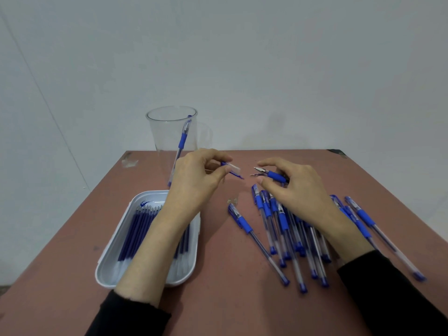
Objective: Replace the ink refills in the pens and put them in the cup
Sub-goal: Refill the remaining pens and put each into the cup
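Note:
My left hand pinches a clear pen cap with a blue clip above the table's middle. A short gap to its right, my right hand grips a blue pen by its rubber grip, metal tip pointing left at the cap. A tall clear cup stands at the back left with one blue pen leaning inside. Below my left forearm lies a white tray holding several dark blue refills. A heap of blue pens lies under and around my right wrist.
The brown table ends at a grey wall just behind the cup. One pen lies apart, left of the heap, with a small bit of debris above it. A scrap of tape sticks near the back left corner.

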### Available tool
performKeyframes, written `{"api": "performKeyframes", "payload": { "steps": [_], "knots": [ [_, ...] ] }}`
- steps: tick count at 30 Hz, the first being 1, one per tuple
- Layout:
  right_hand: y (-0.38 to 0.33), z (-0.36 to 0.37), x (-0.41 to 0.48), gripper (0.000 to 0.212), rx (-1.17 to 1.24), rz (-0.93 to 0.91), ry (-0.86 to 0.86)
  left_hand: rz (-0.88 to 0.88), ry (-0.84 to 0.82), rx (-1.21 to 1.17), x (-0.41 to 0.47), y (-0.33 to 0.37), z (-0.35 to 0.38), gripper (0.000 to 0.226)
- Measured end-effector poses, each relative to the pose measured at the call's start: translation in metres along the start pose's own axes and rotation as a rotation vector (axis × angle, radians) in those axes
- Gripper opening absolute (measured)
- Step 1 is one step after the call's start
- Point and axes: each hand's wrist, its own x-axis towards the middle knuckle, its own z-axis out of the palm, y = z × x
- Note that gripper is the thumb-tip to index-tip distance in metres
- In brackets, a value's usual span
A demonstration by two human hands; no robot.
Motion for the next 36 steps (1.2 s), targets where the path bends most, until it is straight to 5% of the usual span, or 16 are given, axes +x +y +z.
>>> {"api": "performKeyframes", "payload": {
  "steps": [6, 18, 22, 25, 29, 36],
  "knots": [
    [-0.004, 0.0, 0.0, 0.024, -0.026, 0.016, -0.015, 0.015, -0.218, 0.361, 0.0, -0.01, 0.006, 0.03],
    [-0.01, -0.003, 0.001, 0.015, 0.235, 0.096, -0.008, -0.026, -0.462, 0.55, -0.001, -0.021, 0.014, 0.033],
    [-0.013, -0.004, 0.001, 0.014, 0.27, 0.123, -0.036, 0.006, -0.398, 0.54, -0.002, -0.017, 0.013, 0.03],
    [-0.017, -0.006, 0.001, 0.017, 0.434, 0.158, -0.093, 0.031, -0.272, 0.313, -0.002, -0.006, 0.01, 0.03],
    [-0.025, -0.007, -0.001, 0.023, 0.9, 0.269, -0.262, -0.091, -0.292, -0.37, -0.006, 0.012, 0.006, 0.024],
    [-0.027, -0.001, -0.003, 0.022, 1.383, 0.383, -0.511, -0.22, -0.358, -0.804, -0.008, 0.015, 0.01, 0.024]
  ]
}}
